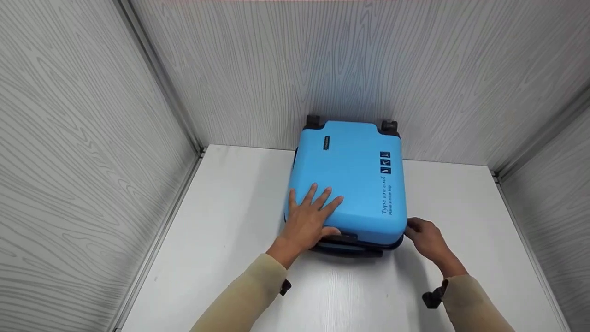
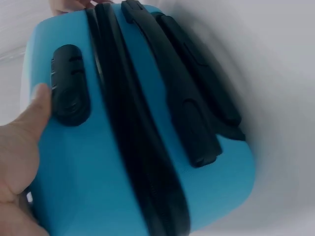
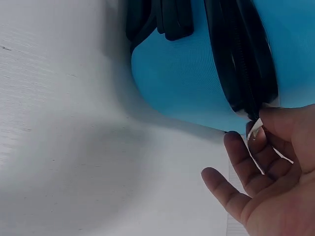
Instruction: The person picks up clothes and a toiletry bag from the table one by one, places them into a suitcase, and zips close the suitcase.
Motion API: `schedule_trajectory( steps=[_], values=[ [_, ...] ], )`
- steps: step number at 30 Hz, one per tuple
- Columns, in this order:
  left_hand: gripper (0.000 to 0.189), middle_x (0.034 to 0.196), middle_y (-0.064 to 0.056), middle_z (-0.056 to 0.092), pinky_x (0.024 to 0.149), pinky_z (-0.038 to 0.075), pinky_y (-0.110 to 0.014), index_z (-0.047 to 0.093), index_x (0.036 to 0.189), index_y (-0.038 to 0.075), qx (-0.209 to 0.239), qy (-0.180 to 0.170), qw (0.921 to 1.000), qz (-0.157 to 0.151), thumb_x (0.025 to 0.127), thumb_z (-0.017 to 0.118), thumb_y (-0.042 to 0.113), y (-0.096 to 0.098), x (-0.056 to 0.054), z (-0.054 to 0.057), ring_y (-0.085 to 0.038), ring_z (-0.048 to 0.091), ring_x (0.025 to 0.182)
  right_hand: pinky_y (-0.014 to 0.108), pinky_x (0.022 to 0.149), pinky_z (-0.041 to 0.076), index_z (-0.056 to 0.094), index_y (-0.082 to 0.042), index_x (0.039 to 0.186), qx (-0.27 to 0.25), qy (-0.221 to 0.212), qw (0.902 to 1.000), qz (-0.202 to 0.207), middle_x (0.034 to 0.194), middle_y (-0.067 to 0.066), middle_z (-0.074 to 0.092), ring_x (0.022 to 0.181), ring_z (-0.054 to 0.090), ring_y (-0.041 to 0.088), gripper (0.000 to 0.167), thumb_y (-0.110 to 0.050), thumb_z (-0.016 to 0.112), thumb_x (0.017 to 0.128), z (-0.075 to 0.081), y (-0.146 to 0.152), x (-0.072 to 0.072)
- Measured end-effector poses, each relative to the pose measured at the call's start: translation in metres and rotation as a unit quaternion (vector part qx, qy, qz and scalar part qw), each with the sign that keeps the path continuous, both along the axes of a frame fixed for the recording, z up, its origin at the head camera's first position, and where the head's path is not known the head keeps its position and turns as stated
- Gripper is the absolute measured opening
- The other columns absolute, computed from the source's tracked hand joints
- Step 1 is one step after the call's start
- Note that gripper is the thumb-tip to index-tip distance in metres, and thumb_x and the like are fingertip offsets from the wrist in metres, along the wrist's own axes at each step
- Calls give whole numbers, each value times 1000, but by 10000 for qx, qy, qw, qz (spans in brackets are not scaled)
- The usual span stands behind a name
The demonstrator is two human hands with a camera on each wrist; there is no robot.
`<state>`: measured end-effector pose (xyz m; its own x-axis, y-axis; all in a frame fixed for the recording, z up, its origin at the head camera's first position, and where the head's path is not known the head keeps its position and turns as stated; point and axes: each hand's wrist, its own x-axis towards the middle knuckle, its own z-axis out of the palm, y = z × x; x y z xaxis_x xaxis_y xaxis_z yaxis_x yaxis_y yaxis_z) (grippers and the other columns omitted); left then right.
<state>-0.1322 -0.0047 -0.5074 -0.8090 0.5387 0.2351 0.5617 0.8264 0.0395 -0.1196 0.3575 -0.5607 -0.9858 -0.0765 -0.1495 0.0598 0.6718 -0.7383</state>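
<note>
A light blue hard-shell suitcase (image 1: 350, 157) lies flat, its wheels toward the back wall. My left hand (image 1: 304, 223) rests on the shell's near left part with fingers spread, the thumb down over the front edge. In the left wrist view that thumb reaches a black combination lock (image 2: 70, 86); a black carry handle (image 2: 182, 93) is on the same side. At the near right corner, my right hand (image 1: 426, 237) pinches a small shiny zipper pull (image 3: 255, 127) between thumb and index finger. The black-trimmed zipper (image 3: 241, 54) runs round the suitcase's side, and the other fingers are partly extended.
The suitcase lies on a white tabletop (image 1: 230, 203) with pale wood-grain panels standing at the back (image 1: 258, 69), left (image 1: 83, 161) and right (image 1: 553, 184). Two black wheels (image 1: 389, 127) are close to the back panel.
</note>
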Motion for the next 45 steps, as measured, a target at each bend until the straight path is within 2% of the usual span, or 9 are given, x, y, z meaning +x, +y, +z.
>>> schedule_trajectory(
  steps=[4, 9, 11, 15, 21, 26, 29, 37, 45],
  values=[
    [95, 175, 3, 27, 126, 14, -70, 30, 168, 32, 328, -716, 9967, -183, 89, 70, 68, -19, -11, 6, -29, 14, 164, 58, 98, 53, 68, 4, 132, 165, 63, 9998, -37, 126, 23, 72, 120, 65, 41, 37, -24, 58, 109, 0, -2, -1],
    [109, 179, 2, 12, 128, 16, -63, 24, 169, 35, 697, -1395, 9878, -7, 82, 76, 73, -38, -23, 6, -33, -3, 165, 55, 95, 53, 74, 1, 121, 296, 113, 9995, -91, 119, 19, 75, 114, 66, 38, 27, -19, 60, 107, 0, 0, 1],
    [111, 179, 1, 10, 128, 21, -60, 22, 170, 35, 728, -1399, 9875, 60, 80, 74, 76, -40, -24, 5, -37, -3, 164, 54, 93, 53, 75, 0, 118, 387, 190, 9990, -100, 118, 19, 75, 113, 66, 37, 25, -18, 61, 107, 0, 1, 1],
    [112, 178, -3, 15, 124, 34, -54, 25, 169, 31, 682, -1114, 9914, 124, 79, 73, 78, -37, -23, 3, -45, 3, 163, 52, 88, 53, 77, -1, 112, 762, 570, 9954, -133, 112, 17, 72, 105, 66, 35, 20, -14, 63, 105, 1, 2, 5],
    [111, 177, -4, 18, 117, 44, -53, 29, 168, 30, 791, -1073, 9909, 201, 78, 75, 75, -34, -22, 3, -49, 7, 161, 44, 74, 51, 79, 0, 99, 1504, 1601, 9756, -64, 92, 10, 67, 85, 64, 28, 9, -6, 72, 98, -4, -2, 14],
    [111, 177, -5, 21, 108, 53, -51, 31, 168, 29, 766, -1022, 9915, 257, 77, 77, 75, -33, -21, 3, -51, 10, 160, 43, 71, 50, 78, -1, 93, 1656, 1918, 9674, 4, 88, 7, 65, 83, 62, 26, 6, -4, 73, 96, -7, -2, 19],
    [112, 176, -5, 22, 104, 56, -51, 32, 167, 30, 733, -1009, 9918, 292, 76, 77, 75, -33, -21, 4, -52, 12, 160, 41, 72, 50, 76, -2, 93, 1564, 1872, 9698, 87, 90, 6, 64, 85, 61, 24, 6, -2, 72, 97, -9, -1, 22],
    [112, 177, -2, 18, 108, 52, -54, 29, 168, 32, 769, -1231, 9889, 317, 76, 78, 75, -33, -21, 8, -49, 8, 161, 35, 72, 48, 68, -8, 93, 1145, 1394, 9825, 457, 95, 3, 60, 86, 57, 18, 10, -1, 68, 99, -7, 3, 25],
    [112, 177, 0, 16, 107, 53, -55, 28, 168, 34, 844, -1420, 9854, 401, 76, 80, 72, -34, -22, 10, -47, 6, 162, 32, 71, 45, 64, -7, 97, 613, 633, 9936, 701, 98, 5, 58, 87, 51, 20, 7, -3, 63, 103, -2, 7, 23]
  ],
)
